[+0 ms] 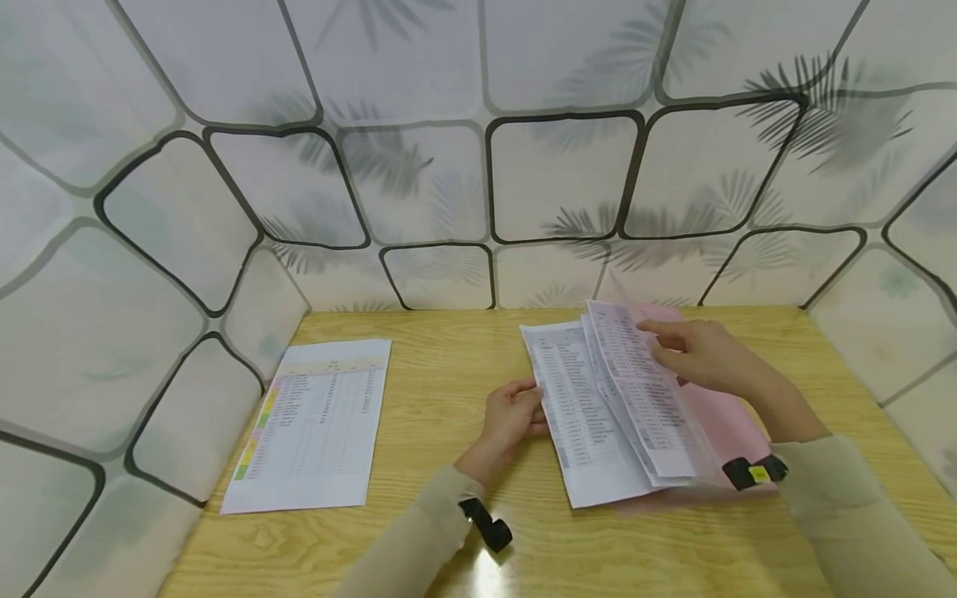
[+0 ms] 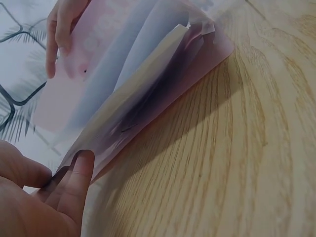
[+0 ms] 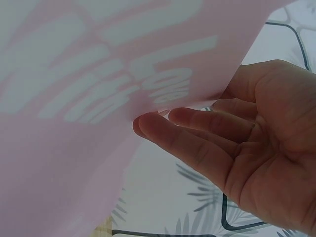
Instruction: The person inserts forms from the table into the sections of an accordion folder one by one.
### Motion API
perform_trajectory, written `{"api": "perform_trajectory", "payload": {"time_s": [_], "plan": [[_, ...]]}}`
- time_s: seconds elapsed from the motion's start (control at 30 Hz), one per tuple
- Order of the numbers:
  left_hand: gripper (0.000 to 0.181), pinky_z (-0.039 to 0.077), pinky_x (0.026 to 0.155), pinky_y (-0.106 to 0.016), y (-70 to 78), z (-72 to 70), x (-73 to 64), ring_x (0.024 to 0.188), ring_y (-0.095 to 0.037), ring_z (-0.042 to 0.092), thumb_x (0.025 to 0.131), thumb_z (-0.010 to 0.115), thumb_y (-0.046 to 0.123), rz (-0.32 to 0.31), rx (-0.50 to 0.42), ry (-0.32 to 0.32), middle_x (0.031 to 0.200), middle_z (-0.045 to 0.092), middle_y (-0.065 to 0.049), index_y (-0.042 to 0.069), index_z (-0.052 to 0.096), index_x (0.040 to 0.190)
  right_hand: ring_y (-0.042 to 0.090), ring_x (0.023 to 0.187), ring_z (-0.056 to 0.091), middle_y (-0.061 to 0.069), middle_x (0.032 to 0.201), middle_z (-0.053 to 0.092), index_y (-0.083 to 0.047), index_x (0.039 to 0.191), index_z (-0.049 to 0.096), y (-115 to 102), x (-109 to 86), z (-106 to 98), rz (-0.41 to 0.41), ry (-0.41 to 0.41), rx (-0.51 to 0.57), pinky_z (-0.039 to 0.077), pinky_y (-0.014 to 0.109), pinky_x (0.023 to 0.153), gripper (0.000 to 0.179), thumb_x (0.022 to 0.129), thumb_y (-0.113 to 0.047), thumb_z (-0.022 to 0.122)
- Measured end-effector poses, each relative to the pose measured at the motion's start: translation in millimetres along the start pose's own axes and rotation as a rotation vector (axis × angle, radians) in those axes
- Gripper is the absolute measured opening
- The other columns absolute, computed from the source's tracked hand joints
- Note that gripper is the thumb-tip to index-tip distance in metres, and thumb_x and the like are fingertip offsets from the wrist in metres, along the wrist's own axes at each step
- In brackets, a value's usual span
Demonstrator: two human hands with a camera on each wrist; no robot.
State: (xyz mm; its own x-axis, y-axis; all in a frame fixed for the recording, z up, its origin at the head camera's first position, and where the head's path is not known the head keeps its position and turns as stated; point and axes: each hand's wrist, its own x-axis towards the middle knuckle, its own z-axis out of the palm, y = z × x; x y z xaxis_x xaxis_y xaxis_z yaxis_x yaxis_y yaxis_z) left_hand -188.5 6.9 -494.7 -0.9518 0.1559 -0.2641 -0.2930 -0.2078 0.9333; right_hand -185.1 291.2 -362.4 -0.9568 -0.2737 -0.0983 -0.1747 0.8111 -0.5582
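Observation:
A translucent pink plastic folder [image 1: 728,423] with white lettering [image 3: 168,84] holds several printed sheets [image 1: 583,407], which fan open above the table. My left hand [image 1: 510,419] grips the left edge of the folder and papers, thumb on the near face and fingertips [image 2: 85,160] on the other. At the upper right, my right hand [image 1: 695,353] pinches the folder's raised pink flap beside the lifted printed sheets [image 1: 650,382]. In the right wrist view the pink plastic hides part of the right fingers.
A printed table sheet [image 1: 317,423] with coloured cells along its left side lies flat at the left of the wooden table [image 1: 434,365]. A patterned cloth wall [image 1: 561,183] closes off the back and both sides. Black cameras are strapped to both wrists.

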Motion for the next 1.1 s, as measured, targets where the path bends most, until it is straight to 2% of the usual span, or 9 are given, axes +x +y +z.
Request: {"api": "perform_trajectory", "payload": {"time_s": [0.4, 0.6, 0.83, 1.1], "plan": [[0.032, 0.066, 0.064, -0.042, -2.6, 13.4, 2.5, 0.067, -0.019, 0.076, 0.102, 0.059, 0.003, 0.033, 0.033, -0.037, 0.108, 0.076, -0.032, -0.012, 0.064, 0.13, 0.013, 0.071, 0.066, 0.034, 0.132, 0.066, -0.002, 0.156, 0.049, 0, 0.5, 2, -0.009, 0.003, -0.004, 0.057, 0.029, 0.062, 0.054, 0.106, -0.021, 0.057], [0.031, 0.066, 0.063, -0.042, -4.4, 17.9, 2.7, 0.062, -0.016, 0.073, 0.101, 0.058, 0.002, 0.036, 0.037, -0.035, 0.104, 0.076, -0.033, -0.013, 0.065, 0.127, 0.013, 0.068, 0.064, 0.027, 0.124, 0.069, -0.003, 0.155, 0.05, 0, 1.0, 2, -0.013, 0.01, -0.009, 0.056, 0.028, 0.06, 0.053, 0.106, -0.021, 0.057], [0.03, 0.066, 0.062, -0.041, -8.0, 21.0, 3.6, 0.062, -0.016, 0.073, 0.1, 0.06, 0.002, 0.022, 0.051, -0.029, 0.1, 0.077, -0.031, -0.01, 0.068, 0.127, 0.013, 0.07, 0.064, 0.033, 0.132, 0.065, -0.002, 0.155, 0.05, 1, 1.4, 3, -0.011, 0.007, -0.005, 0.057, 0.028, 0.061, 0.053, 0.106, -0.022, 0.057], [0.031, 0.066, 0.061, -0.041, -11.3, 25.2, 4.2, 0.063, -0.018, 0.074, 0.102, 0.059, 0.002, 0.022, 0.073, -0.059, 0.097, 0.076, -0.033, -0.01, 0.068, 0.129, 0.013, 0.069, 0.065, 0.033, 0.131, 0.066, -0.003, 0.155, 0.051, -3, 1.6, 3, -0.013, 0.008, -0.01, 0.056, 0.029, 0.061, 0.052, 0.106, -0.02, 0.057]]}}
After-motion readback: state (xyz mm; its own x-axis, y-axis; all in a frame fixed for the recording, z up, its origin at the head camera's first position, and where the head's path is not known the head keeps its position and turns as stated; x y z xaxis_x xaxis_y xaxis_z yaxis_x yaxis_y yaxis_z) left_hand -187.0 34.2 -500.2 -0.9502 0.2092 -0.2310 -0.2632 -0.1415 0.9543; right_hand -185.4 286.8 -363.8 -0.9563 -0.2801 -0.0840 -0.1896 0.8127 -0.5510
